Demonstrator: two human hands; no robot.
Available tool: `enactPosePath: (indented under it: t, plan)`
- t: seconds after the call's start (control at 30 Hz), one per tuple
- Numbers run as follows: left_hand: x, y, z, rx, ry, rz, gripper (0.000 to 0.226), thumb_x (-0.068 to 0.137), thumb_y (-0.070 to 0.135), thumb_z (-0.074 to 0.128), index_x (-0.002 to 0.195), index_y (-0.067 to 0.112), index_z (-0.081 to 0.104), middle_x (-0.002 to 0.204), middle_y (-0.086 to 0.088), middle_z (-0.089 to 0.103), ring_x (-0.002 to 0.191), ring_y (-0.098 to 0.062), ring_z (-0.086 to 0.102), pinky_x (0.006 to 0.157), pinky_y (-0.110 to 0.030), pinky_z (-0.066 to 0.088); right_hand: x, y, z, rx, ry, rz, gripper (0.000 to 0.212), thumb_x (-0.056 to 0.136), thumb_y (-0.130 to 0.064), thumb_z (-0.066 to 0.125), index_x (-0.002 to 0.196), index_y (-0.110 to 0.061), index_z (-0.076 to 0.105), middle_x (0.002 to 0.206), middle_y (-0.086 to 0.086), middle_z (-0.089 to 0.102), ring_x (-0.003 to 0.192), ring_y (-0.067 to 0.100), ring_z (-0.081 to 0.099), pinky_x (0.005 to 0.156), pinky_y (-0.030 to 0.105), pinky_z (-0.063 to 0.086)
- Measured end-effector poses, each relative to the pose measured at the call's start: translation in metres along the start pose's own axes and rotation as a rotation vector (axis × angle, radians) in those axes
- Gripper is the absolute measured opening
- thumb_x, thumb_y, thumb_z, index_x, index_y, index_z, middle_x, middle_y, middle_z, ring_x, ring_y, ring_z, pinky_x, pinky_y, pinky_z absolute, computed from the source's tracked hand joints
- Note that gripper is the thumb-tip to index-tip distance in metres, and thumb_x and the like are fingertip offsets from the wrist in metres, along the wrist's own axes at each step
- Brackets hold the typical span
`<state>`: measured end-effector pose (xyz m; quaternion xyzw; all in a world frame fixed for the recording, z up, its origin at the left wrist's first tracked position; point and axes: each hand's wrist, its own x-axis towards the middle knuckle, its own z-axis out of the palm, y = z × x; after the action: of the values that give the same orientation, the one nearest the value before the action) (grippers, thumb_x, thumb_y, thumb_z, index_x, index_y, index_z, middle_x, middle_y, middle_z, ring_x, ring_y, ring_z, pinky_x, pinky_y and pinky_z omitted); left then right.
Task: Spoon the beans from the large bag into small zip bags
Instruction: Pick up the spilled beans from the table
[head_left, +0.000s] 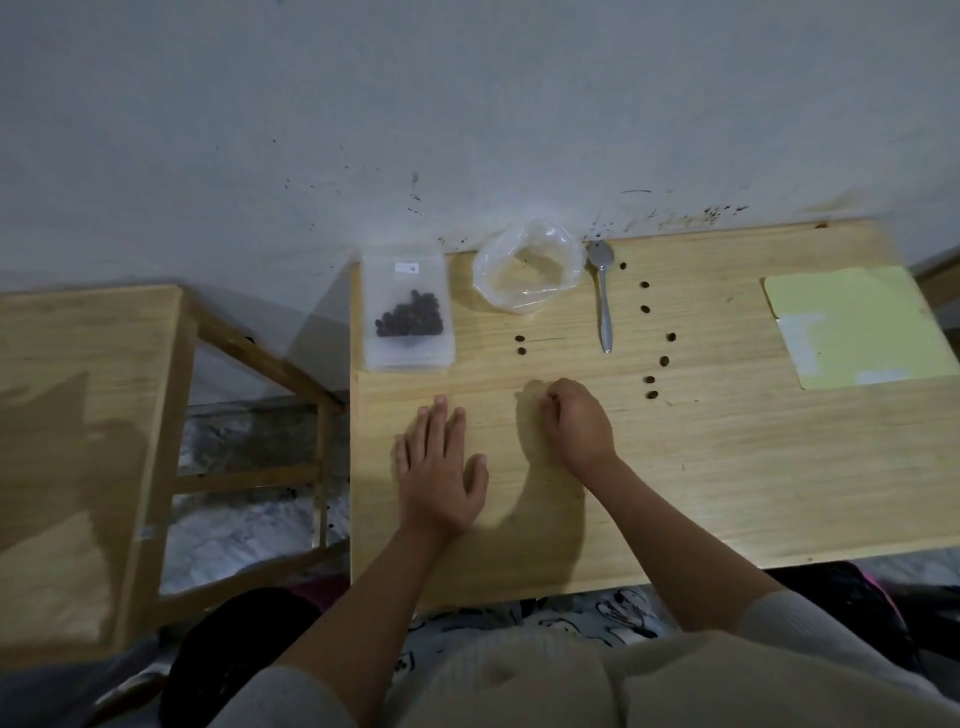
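Single head-worn wide-angle cam, pitched steeply down and forward. Worktop (675, 467) filled centre-right of frame, wall (467, 104) across the top, a second wooden table (78, 415) at left edge. Both forearms entered from the bottom, close to lens. Edges bowed from lens distortion. No second view to overlap.

A wooden table (727, 493) is set against a gray wall (467, 104). A yellow sheet (857, 327) is laid on its right side. A second wooden table (78, 415) is seen to the left.
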<state>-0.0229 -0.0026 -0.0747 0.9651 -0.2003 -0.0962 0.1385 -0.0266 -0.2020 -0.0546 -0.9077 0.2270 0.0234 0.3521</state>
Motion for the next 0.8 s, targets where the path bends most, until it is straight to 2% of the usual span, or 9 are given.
enactPosePath:
  t: [0.1,0.23,0.37,0.43,0.5,0.6,0.67,0.8]
  plan:
    - [0.000,0.000,-0.001,-0.005,0.004,0.003,0.064,0.089,0.045,0.038,0.146,0.016,0.032,0.157,-0.007,0.021,0.143,-0.028,0.018,0.110,-0.055,0.021,0.004,-0.009,-0.006,0.235,0.087,0.125,0.020,0.098,-0.018,0.044,0.092,-0.002,0.055,0.081,0.007,0.058,0.069,0.018,0.052,0.061,0.028,0.037]
    - [0.002,0.001,-0.002,-0.006,-0.002,0.005,0.064,0.088,0.045,0.038,0.145,0.016,0.034,0.156,-0.007,0.022,0.143,-0.028,0.020,0.110,-0.054,0.021,0.017,-0.022,-0.005,0.598,0.074,0.315,0.023,0.098,-0.016,0.047,0.080,-0.007,0.058,0.071,-0.001,0.060,0.044,0.009,0.052,0.049,0.027,0.048]
    - [0.002,0.001,-0.002,-0.015,-0.005,-0.001,0.064,0.087,0.045,0.040,0.145,0.017,0.035,0.156,-0.007,0.023,0.143,-0.028,0.022,0.110,-0.054,0.023,0.029,-0.033,-0.004,0.895,-0.014,0.468,0.034,0.099,-0.013,0.040,0.073,-0.009,0.061,0.066,0.003,0.049,0.048,0.013,0.044,0.048,0.028,0.042]
    - [0.002,0.001,-0.003,-0.021,-0.010,-0.003,0.064,0.087,0.045,0.040,0.145,0.018,0.034,0.156,-0.006,0.022,0.143,-0.027,0.020,0.111,-0.054,0.021,0.034,-0.037,-0.002,0.835,-0.011,0.443,0.037,0.099,-0.023,0.044,0.069,-0.010,0.060,0.062,0.000,0.047,0.049,0.013,0.042,0.049,0.028,0.040]
    - [0.003,0.002,-0.003,-0.027,-0.012,-0.011,0.064,0.087,0.044,0.042,0.145,0.018,0.035,0.157,-0.005,0.021,0.144,-0.026,0.019,0.111,-0.054,0.020,0.037,-0.037,0.002,0.575,0.065,0.309,0.032,0.092,-0.032,0.057,0.067,-0.012,0.056,0.060,-0.004,0.049,0.053,0.010,0.045,0.056,0.026,0.040]
    - [0.004,0.003,-0.004,-0.035,-0.011,-0.022,0.063,0.086,0.044,0.043,0.143,0.019,0.037,0.157,-0.004,0.022,0.143,-0.025,0.020,0.111,-0.053,0.019,0.044,-0.034,0.011,0.305,0.155,0.173,0.019,0.084,-0.031,0.069,0.081,-0.012,0.067,0.081,0.002,0.064,0.075,0.014,0.058,0.070,0.022,0.040]
    - [0.003,0.002,-0.004,-0.018,-0.005,-0.010,0.062,0.087,0.043,0.044,0.142,0.017,0.039,0.155,-0.006,0.026,0.142,-0.027,0.024,0.109,-0.055,0.022,0.049,-0.032,0.016,0.181,0.139,0.165,0.024,0.085,-0.033,0.068,0.094,-0.011,0.071,0.097,0.006,0.065,0.089,0.018,0.061,0.074,0.020,0.038]
    - [0.004,0.001,-0.003,0.015,0.005,0.010,0.060,0.089,0.044,0.041,0.140,0.013,0.042,0.153,-0.011,0.031,0.139,-0.030,0.030,0.106,-0.054,0.030,0.056,-0.035,0.016,0.148,0.142,0.231,0.025,0.086,-0.034,0.065,0.099,-0.013,0.071,0.104,0.005,0.066,0.093,0.019,0.061,0.071,0.024,0.041]
